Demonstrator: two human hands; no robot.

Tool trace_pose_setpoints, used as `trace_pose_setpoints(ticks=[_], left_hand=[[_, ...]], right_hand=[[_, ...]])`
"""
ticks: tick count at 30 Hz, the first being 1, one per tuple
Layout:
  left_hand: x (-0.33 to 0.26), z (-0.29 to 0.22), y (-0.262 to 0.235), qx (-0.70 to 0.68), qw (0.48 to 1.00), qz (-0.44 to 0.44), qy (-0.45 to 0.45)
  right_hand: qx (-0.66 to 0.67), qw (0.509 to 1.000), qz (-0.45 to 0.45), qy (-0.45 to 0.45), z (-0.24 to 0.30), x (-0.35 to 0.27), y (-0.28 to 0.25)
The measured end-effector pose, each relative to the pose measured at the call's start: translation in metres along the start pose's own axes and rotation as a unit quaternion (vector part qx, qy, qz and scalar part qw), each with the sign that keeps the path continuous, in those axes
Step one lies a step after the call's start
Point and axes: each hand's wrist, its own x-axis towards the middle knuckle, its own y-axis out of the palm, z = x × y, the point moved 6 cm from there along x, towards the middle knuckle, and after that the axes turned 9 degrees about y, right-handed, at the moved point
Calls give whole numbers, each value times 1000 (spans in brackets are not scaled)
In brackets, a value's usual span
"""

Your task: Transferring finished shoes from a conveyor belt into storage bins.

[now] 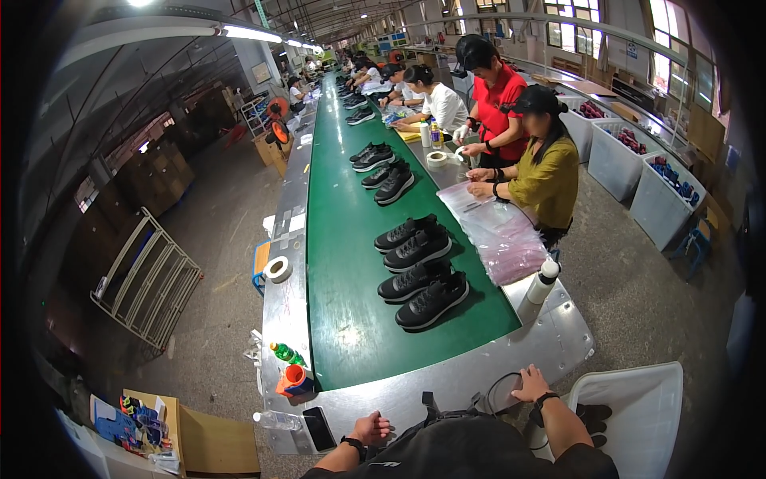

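Observation:
My left hand (pixel 372 429) hovers by the near edge of the metal table end (pixel 431 405), its fingers loosely bent and nothing seen in it. A black phone (pixel 319 429) lies just left of it. My right hand (pixel 528 385) is spread open at the right part of the metal end, empty, beside a thin dark cable (pixel 496 389). Beyond my hands, a green conveyor belt (pixel 343 335) carries black sneakers with pale soles. The nearest sneaker (pixel 432 302) and several others sit in pairs, out of reach of both hands.
A white bin (pixel 670 399) with dark shoes stands at my right. On the table are a white-capped bottle (pixel 544 281), plastic bags (pixel 499 239), a tape roll (pixel 278 269), an orange tape dispenser (pixel 295 380) and a green bottle (pixel 287 354). Co-workers line the right side.

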Motion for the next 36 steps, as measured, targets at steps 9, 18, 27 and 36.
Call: trace_pose_setpoints(ticks=[9, 18, 27, 36], left_hand=[[3, 3, -1, -14, 1000, 12, -5], [2, -1, 0, -10, 1000, 9, 2], [-3, 2, 0, -14, 1000, 11, -3], [-1, -1, 2, -25, 1000, 12, 11]], right_hand=[[1, 1000, -3, 6, 0, 0, 1], [16, 1000, -11, 5, 1, 1, 1], [15, 1000, -16, 7, 2, -6, 1], [21, 1000, -21, 5, 5, -8, -5]])
